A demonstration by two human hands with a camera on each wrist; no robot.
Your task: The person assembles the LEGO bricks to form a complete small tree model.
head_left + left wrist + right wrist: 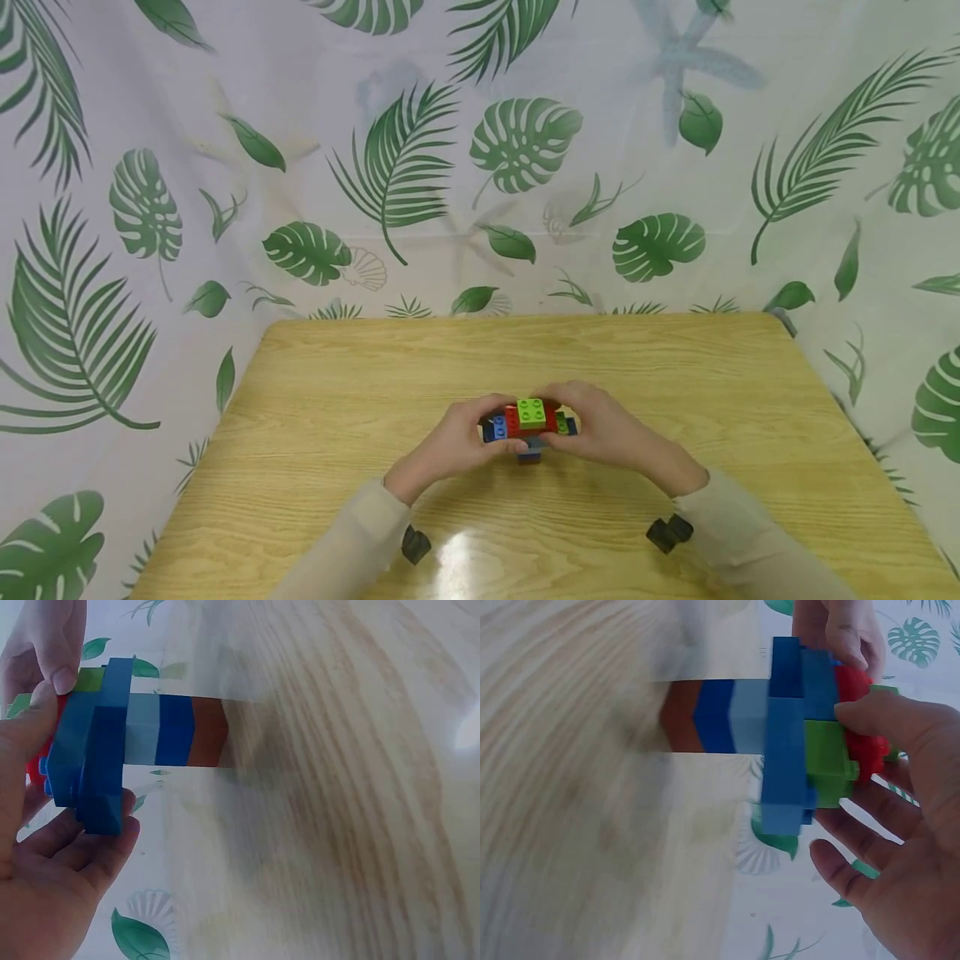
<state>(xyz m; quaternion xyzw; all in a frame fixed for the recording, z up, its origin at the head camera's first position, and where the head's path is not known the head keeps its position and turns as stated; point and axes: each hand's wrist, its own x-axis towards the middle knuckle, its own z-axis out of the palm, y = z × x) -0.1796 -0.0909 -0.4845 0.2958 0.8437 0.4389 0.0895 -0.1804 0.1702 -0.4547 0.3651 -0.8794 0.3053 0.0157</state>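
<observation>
Between both hands stands a structure of toy building bricks (pixel 531 414), upright on the table. Its narrow column has a brown brick (pixel 208 731) at the bottom, then a dark blue brick (pixel 175 730) and a pale blue-grey one (pixel 141 729). Wider blue bricks (pixel 784 761) spread out above the column, with a green brick (pixel 826 761), red bricks (pixel 864 750) and a lime brick on top. The left hand (pixel 457 437) grips the left side, thumb in front and fingers behind. On the right side, the right hand (pixel 607 425) holds on, its thumb pressing by the red bricks.
A wooden table (pixel 360 358) lies under the structure. Behind it hangs a white cloth (pixel 442 300) printed with green leaves. Small black devices (pixel 415 544) sit by the beige sleeves (pixel 360 525).
</observation>
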